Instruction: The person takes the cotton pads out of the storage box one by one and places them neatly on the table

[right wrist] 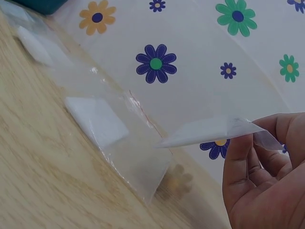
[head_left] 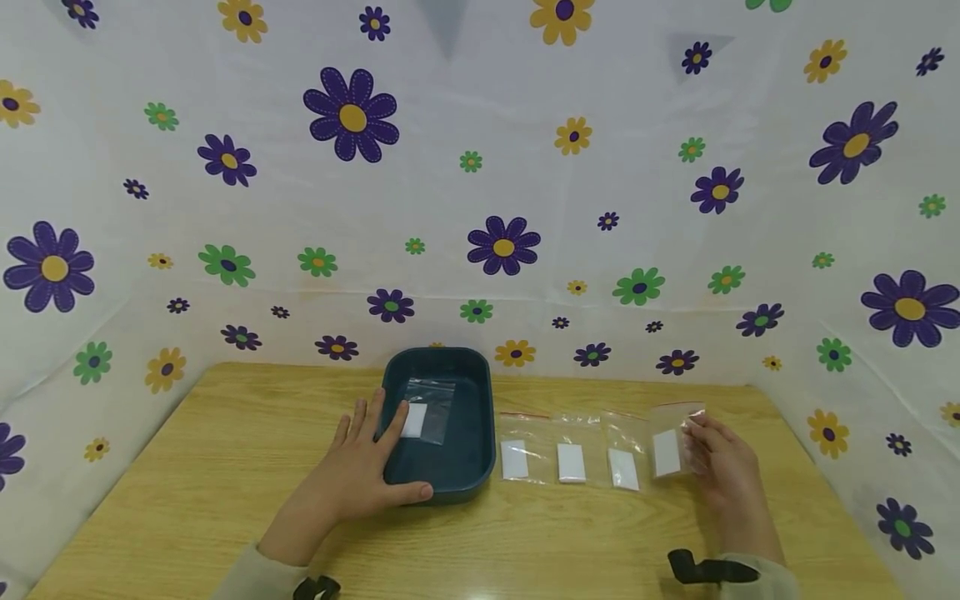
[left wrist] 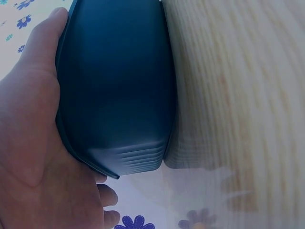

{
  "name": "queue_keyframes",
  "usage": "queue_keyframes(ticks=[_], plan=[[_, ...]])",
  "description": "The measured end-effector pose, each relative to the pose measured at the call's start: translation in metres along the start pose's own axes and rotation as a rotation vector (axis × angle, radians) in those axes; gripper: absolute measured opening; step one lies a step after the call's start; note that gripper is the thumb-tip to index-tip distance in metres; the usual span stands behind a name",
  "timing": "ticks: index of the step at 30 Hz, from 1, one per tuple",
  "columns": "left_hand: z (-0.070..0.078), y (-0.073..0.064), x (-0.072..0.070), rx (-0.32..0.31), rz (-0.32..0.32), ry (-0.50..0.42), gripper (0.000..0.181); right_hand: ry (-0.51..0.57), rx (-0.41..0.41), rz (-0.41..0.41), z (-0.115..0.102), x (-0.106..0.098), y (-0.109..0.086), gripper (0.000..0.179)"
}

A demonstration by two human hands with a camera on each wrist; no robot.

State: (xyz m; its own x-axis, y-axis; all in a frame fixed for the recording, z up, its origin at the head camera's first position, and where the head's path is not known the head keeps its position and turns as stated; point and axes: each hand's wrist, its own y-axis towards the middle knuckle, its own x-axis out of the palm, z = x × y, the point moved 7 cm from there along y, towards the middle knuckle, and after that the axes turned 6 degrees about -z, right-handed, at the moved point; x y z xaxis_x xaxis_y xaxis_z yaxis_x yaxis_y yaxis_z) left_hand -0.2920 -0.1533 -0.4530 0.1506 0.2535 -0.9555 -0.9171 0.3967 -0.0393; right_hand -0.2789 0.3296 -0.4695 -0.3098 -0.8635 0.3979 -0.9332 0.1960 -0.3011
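Dark teal rectangular bin (head_left: 471,467): standing upright, open-topped, on wood-grain tabletop (head_left: 562,542); left hand (head_left: 363,471) resting spread across left rim. Clear zip bag (head_left: 438,417) with white insert (head_left: 414,421): lying flat inside bin. Three clear bags (head_left: 579,435), each enclosing white insert: lying in row right of bin. Red-edged bag (head_left: 673,422), also enclosing white insert: tilting above tabletop at row's right end, right hand (head_left: 726,461) pinching its right edge.

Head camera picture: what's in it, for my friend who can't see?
A person's right hand pinches a clear bag with a white piece inside, beside three similar bags on a wooden table. The left hand lies over the left edge of a dark blue tray holding another bag. Flowery cloth hangs behind.
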Motion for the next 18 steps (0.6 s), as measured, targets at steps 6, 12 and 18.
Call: queue_keyframes(ticks=[6, 12, 18], plan=[[0.0, 0.001, -0.001, 0.003, 0.002, 0.006, 0.122, -0.035, 0.031, 0.068, 0.002, -0.012, 0.002, 0.024], [0.0, 0.002, 0.001, 0.006, -0.004, 0.005, 0.122, -0.091, 0.023, 0.114, 0.004, -0.023, 0.004, 0.031], [0.0, 0.001, -0.001, 0.011, 0.0, -0.001, 0.122, -0.123, 0.041, 0.096, 0.006, -0.029, 0.004, 0.035]])
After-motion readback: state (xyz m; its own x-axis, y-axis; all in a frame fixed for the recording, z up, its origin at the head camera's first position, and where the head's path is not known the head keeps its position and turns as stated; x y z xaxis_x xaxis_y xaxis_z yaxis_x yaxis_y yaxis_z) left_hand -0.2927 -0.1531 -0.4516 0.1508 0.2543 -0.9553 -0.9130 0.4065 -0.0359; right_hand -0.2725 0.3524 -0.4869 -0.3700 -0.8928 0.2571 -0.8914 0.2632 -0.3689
